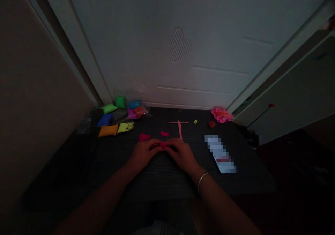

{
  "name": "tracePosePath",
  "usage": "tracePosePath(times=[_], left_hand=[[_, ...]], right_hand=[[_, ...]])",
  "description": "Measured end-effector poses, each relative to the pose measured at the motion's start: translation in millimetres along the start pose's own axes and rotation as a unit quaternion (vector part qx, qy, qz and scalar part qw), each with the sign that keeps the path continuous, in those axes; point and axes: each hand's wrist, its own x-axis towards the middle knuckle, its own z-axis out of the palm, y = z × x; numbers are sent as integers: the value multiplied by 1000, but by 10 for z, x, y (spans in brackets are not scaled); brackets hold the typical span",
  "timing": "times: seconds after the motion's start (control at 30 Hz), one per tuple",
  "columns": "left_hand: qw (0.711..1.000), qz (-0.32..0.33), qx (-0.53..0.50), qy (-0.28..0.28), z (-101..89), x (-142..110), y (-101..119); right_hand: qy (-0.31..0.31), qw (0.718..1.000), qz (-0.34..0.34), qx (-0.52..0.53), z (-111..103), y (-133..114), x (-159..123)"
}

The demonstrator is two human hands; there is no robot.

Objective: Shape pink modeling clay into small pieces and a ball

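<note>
A small lump of pinkish-red modelling clay is pinched between my two hands, just over the dark table. My left hand closes thumb and fingers on its left side. From the other side, my right hand grips it in the same way; a bangle circles that wrist. Beyond my left hand lies a larger piece of red clay, and a smaller red piece rests just past the held lump. A pink plastic knife lies beyond my right hand, with a thin pink stick tool by its tip.
Several coloured clay packets crowd the table's back left. A lit phone lies at right. Behind it are a dark red lump, a pink ruffled piece and a yellow bit. A white panel rises along the back edge.
</note>
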Motion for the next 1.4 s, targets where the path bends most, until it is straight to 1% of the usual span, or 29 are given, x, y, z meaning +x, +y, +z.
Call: tracePosePath(times=[0.07, 0.13, 0.23, 0.3, 0.37, 0.5, 0.6, 0.67, 0.77, 0.97, 1.2, 1.33, 1.4], left_hand=[[1000, -8, 0, -7, 0, -1, 1], [999, -21, -22, -15, -4, 0, 16], [993, -57, -105, -4, -14, 1, 60], [982, -85, -169, -1, -15, 1, 84], [969, -104, -222, -19, -8, -3, 90], [945, -126, -294, -72, 30, -19, 69], [931, -143, -328, -72, 62, -29, 60], [926, -154, -339, -65, 80, -31, 57], [927, -165, -333, -59, 100, -27, 46], [920, -173, -348, -43, 127, -24, 28], [912, -177, -366, -50, 127, -34, 57], [918, -179, -352, -46, 127, -34, 63], [919, -175, -348, -55, 131, -39, 68]], right_hand=[[-8, 1000, 7, -1, 0, -1, -2], [-13, 1000, 12, 3, -7, -4, -7], [11, 1000, -8, 22, -30, -14, -18], [7, 999, -38, 26, -45, -19, -25], [-5, 998, -59, 23, -51, -19, -30], [2, 998, -64, 29, -43, -17, -32], [-1, 997, -69, 37, -37, -24, -31], [-9, 996, -77, 36, -34, -25, -33], [-14, 996, -81, 36, -27, -17, -37], [-18, 995, -86, 49, -12, -3, -30], [-14, 995, -87, 49, -14, -24, -33], [-32, 994, -95, 40, -15, -37, -35], [-35, 994, -101, 31, -11, -30, -33]])
